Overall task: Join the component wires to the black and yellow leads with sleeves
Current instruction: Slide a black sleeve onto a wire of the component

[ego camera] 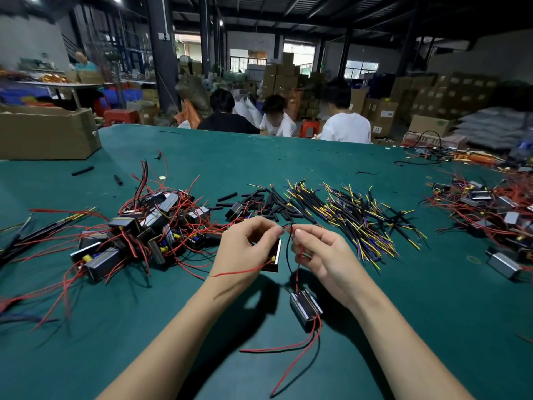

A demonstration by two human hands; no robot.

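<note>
Green bench, leads at 1 o'clock; left hand and right hand pinch wire ends together, probably for twisting.

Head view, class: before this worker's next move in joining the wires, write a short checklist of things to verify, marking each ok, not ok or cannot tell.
1. Left hand pinches a wire end: ok.
2. Right hand pinches the meeting wire ends: ok.
3. Hanging component stays tethered by its wires: ok.
4. Twist at the joint tight: cannot tell.
5. Loose black sleeves within reach: ok.
6. Black and yellow leads in the joint: cannot tell.
</note>
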